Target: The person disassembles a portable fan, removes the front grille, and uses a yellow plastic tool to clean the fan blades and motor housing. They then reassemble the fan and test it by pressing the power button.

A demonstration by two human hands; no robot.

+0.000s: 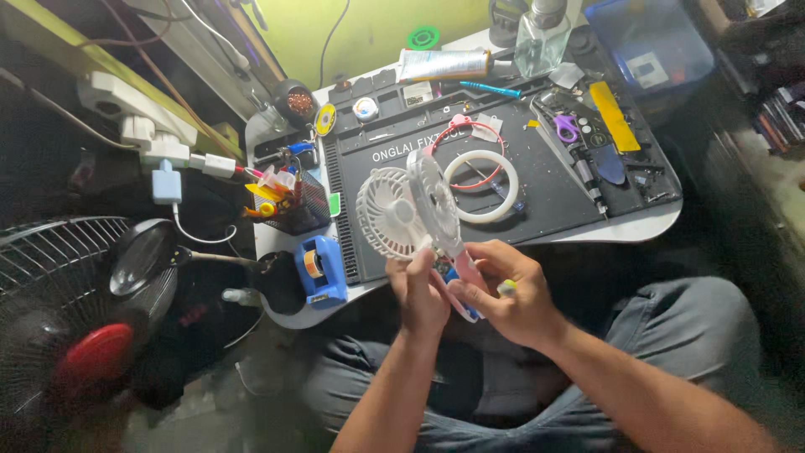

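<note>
A small white handheld fan (392, 211) with a round grille is held up over the near edge of the dark work mat (545, 193). Its front half (436, 201) is swung apart from the rear grille, so two white round parts show side by side. My left hand (417, 289) grips the fan from below at the base of the grille. My right hand (503, 289) holds the pink handle (466, 270), with a small yellow-tipped object between its fingers. A white ring with a red cord (480, 186) lies on the mat just behind the fan.
A blue tape dispenser (320, 270) and a mesh cup of tools (289, 201) stand at the mat's left. Purple scissors (567, 127), a yellow strip (614, 116), a tube (443, 64) and a clear bottle (541, 38) lie at the back. A large floor fan (67, 319) stands left.
</note>
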